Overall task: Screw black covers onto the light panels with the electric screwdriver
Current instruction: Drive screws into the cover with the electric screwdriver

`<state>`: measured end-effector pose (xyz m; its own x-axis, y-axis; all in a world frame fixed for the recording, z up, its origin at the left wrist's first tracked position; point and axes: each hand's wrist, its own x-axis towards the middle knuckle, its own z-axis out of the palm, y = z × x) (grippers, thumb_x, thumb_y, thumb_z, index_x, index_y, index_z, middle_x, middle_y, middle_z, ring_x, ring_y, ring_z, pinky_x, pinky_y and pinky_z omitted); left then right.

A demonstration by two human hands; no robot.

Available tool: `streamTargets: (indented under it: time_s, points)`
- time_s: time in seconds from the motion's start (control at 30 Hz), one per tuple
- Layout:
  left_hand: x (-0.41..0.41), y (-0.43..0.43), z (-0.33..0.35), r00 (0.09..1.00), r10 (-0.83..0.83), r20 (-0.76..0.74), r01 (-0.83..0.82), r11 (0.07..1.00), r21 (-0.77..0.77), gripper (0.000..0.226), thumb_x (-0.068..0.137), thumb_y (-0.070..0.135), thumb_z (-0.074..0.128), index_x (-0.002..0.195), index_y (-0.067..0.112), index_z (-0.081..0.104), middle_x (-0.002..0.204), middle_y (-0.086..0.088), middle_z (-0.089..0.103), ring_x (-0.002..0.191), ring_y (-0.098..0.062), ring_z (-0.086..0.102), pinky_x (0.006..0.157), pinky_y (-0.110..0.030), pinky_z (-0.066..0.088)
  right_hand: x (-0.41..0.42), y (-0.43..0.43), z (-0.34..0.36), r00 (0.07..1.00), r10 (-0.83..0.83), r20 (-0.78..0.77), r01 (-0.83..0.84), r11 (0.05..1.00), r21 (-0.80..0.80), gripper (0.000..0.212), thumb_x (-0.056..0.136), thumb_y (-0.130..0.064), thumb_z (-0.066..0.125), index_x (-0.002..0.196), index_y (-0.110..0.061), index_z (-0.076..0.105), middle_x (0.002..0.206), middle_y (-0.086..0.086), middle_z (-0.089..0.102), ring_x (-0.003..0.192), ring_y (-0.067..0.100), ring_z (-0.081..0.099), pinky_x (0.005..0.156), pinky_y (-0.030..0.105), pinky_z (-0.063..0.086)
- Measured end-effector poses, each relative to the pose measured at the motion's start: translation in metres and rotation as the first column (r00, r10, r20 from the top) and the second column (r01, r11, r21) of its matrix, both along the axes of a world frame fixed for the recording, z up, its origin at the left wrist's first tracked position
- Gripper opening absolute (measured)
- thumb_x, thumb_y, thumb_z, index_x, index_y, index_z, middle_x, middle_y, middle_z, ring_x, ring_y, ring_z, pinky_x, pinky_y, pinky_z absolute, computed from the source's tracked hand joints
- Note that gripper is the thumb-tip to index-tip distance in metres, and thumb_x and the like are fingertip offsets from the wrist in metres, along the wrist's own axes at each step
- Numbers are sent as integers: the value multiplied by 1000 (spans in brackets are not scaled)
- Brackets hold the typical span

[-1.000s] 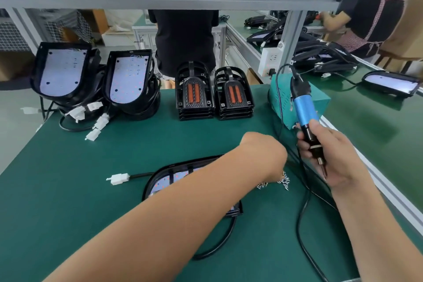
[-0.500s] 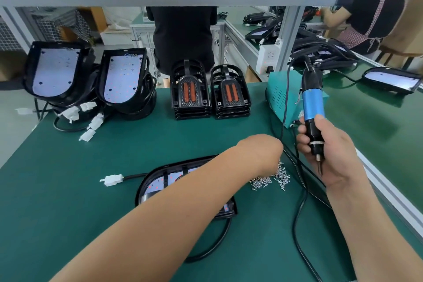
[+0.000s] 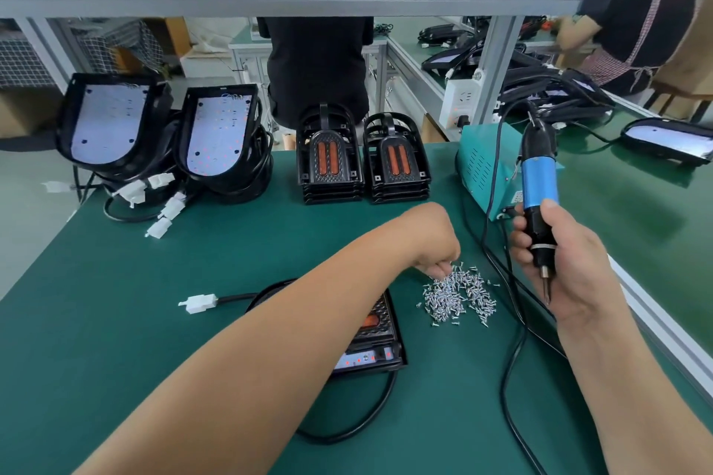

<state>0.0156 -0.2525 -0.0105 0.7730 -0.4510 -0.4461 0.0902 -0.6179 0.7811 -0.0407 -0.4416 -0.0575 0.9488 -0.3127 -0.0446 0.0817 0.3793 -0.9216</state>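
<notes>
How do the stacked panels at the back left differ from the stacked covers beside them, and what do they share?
The panels show white faces; the covers show orange strips. The panels trail cables with white plugs; the covers have none. The panels look wider than the covers. Both are black-framed, in two stacks, on the green table.

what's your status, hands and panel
Left hand fingers down in screws, pinch unclear. Right hand grips screwdriver, bit down, off the panel. Left forearm lies across panel, hiding most of it.
</notes>
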Motion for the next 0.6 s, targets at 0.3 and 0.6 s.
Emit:
streamTargets:
  time_s: [0.3, 0.6]
  points:
    - [6, 44, 21, 809, -25, -587, -451, 613, -649, 7, 105, -2, 52, 103, 0, 59, 80, -7, 56, 62, -8, 54, 54, -13, 52, -2, 5, 4, 999, -12, 34, 12, 1000, -7, 26, 107, -33, 52, 111, -12, 67, 84, -2, 65, 63, 11, 55, 49, 19, 46]
    - [-14, 127, 21, 761, -51, -647, -577, 403, -711, 9, 94, 2, 54, 101, 7, 53, 84, -6, 54, 59, -7, 43, 44, -15, 32, 2, 19, 12, 998, -22, 57, 20, 999, 45, 19, 99, -34, 61, 92, -17, 64, 77, 1, 61, 60, 15, 55, 50, 23, 47]
